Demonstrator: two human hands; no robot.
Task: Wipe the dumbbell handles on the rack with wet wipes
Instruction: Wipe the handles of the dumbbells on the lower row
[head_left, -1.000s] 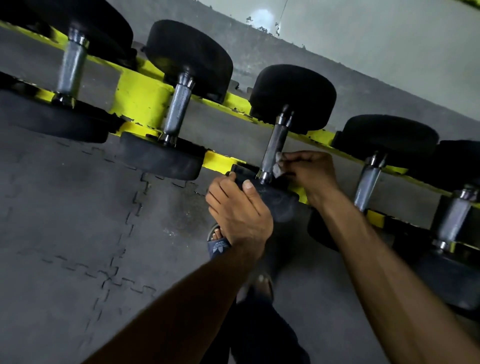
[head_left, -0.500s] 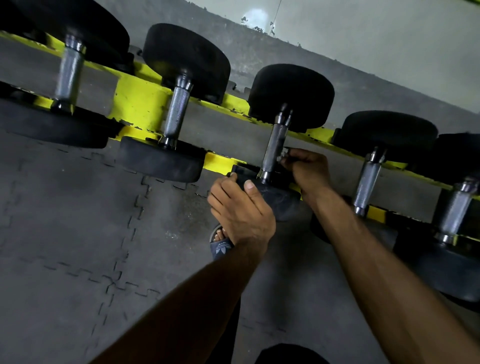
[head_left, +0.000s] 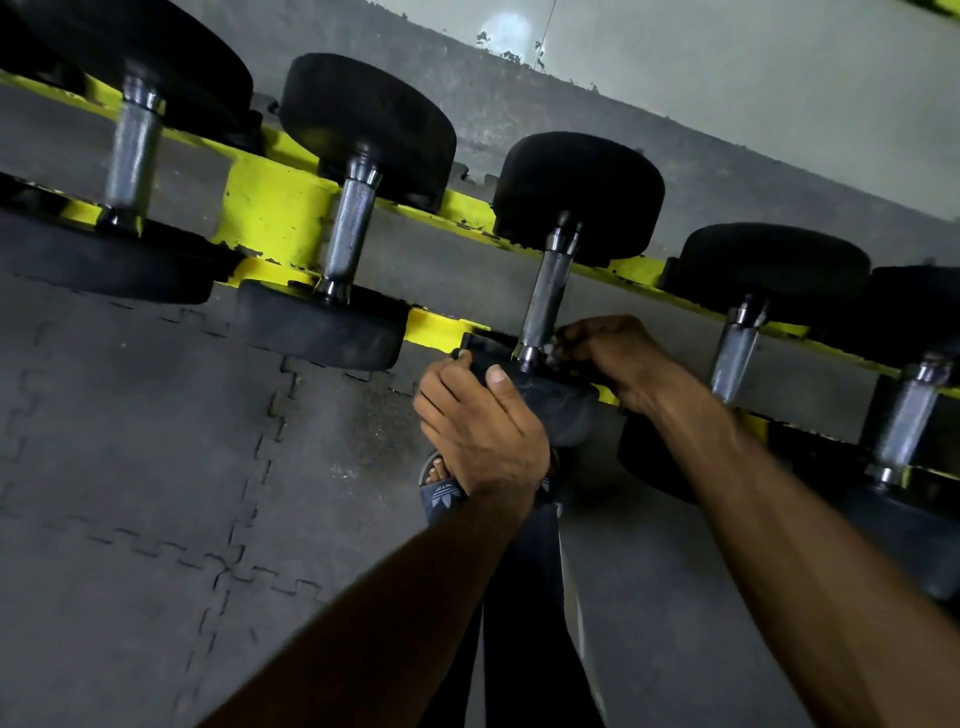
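As your left hand (head_left: 483, 421) is gripping the dumbbell head (head_left: 566, 410), your right hand (head_left: 618, 358) is pinching a wipe (head_left: 551, 345). Its fingertips (head_left: 570, 332) are touching the handle (head_left: 545, 291).

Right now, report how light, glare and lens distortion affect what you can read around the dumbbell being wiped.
Head view, dim: black dumbbell heads lose detail, yet knurling on the middle handle is sharp. Head view, top: pale glare patch on the wall. Head view: wide lens slants the yellow rack; the right hand is shadowed, so the wipe shows only as a pale scrap.
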